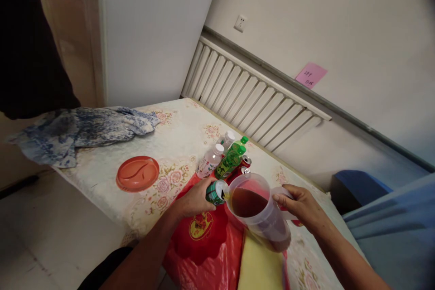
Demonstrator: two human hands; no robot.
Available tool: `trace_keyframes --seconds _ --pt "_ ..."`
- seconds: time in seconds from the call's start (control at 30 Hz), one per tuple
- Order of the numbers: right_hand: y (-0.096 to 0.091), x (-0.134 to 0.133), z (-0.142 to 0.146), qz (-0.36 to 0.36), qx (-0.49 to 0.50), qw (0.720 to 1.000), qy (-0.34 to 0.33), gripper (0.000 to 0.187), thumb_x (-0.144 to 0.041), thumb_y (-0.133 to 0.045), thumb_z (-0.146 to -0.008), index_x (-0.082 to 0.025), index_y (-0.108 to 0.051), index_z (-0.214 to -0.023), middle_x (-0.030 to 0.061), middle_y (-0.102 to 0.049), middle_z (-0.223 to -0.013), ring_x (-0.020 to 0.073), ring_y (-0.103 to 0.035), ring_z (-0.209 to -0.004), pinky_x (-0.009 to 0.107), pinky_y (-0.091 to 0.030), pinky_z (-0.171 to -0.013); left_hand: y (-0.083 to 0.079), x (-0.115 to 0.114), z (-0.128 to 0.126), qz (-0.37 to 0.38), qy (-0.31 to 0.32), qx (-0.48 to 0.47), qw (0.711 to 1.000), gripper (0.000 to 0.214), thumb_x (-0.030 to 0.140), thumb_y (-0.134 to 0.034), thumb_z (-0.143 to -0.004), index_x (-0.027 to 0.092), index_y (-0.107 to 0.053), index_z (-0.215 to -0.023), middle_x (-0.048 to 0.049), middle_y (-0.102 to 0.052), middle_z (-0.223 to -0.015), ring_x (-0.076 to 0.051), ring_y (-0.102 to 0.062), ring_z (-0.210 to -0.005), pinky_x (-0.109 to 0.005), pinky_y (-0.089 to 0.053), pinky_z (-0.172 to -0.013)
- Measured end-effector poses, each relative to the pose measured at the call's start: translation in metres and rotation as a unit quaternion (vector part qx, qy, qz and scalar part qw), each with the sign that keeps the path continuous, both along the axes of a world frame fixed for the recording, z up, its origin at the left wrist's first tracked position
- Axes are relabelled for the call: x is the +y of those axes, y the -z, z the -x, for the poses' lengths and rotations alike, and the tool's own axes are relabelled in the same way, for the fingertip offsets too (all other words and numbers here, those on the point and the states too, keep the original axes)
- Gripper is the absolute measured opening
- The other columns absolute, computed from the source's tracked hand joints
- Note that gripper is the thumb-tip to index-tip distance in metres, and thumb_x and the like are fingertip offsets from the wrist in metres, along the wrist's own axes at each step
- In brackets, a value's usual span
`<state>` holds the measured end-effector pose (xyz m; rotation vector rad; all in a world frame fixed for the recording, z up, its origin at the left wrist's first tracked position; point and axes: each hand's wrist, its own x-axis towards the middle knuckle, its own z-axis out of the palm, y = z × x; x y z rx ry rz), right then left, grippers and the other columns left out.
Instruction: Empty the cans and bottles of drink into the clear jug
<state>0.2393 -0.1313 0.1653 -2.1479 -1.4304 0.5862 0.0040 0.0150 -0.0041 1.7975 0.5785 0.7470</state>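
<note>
My left hand (197, 198) is wrapped round a green drink can (216, 193), tipped toward the jug. Yellowish liquid shows at the can's opening, by the jug's rim. In my right hand (299, 204) is the handle of a translucent plastic jug (272, 226), tilted toward the can and holding dark brown liquid. Just beyond stand a clear bottle with a white cap (210, 161), a green bottle (231, 161) and red cans (246, 161). Another white-capped bottle and another green-capped one stand partly hidden behind them.
A red plastic bag (217, 263) with a gold print and a yellow folded item (260, 265) lie under my hands. An orange divided plate (137, 173) and a blue-white cloth (108, 128) are at the left of the flowered tablecloth (180, 122). A radiator (251, 95) runs behind.
</note>
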Motion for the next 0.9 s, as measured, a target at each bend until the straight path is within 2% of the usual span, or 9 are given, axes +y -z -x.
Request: trace_keyframes --seconds 0.9 --pt "0.0001 0.0026 0.0002 0.007 -0.002 1.0 -0.014 0.042 -0.057 -0.064 -0.073 -0.02 -0.047 -0.059 -0.0057 -0.043 -0.055 0.0073 -0.034 -0.045 0.021 -0.026 -0.038 -0.0034 -0.0006 0.0006 -0.004 0.01 0.013 1.0 0.066 0.011 -0.069 -0.056 0.025 -0.055 -0.119 -0.0035 -0.064 -0.117 -0.025 -0.06 -0.106 -0.034 -0.048 -0.092"
